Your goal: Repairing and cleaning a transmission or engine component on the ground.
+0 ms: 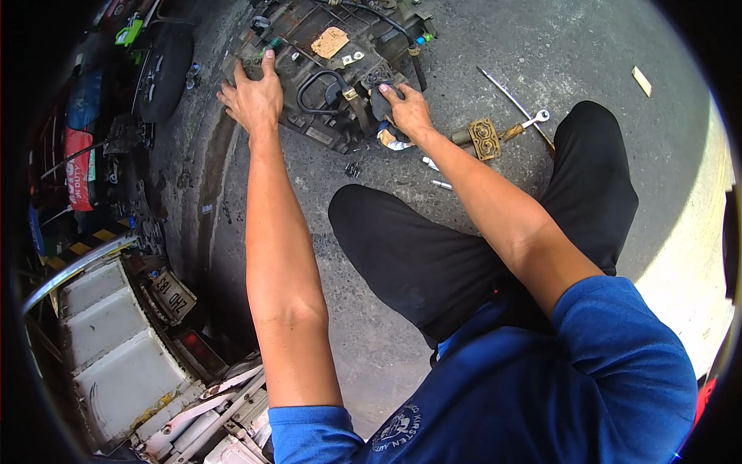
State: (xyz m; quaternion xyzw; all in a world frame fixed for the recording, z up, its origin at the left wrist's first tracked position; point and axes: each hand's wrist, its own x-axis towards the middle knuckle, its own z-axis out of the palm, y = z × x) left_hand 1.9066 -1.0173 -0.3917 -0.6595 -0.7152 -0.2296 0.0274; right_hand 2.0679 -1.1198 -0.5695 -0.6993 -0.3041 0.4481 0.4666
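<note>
My left hand (255, 100) rests with spread fingers on the edge of a large dirty metal housing (297, 73), which has hoses and a piece of cardboard (329, 42) on it. My right hand (407, 110) grips a dark rounded part (380, 102) at the housing's right side. Just below it is a pale, wrapped-looking piece (391, 138). To the right lie an ornate cast metal plate (485, 139), a wrench (539, 117) and a long thin rod (502, 89). Small bolts (352, 169) lie below the housing.
I am low on rough pavement (371, 363), knees bent. Along the left are a black tire (164, 73), car parts and a white metal panel (108, 325) with a bent tube. A small pale strip (641, 81) lies at the upper right.
</note>
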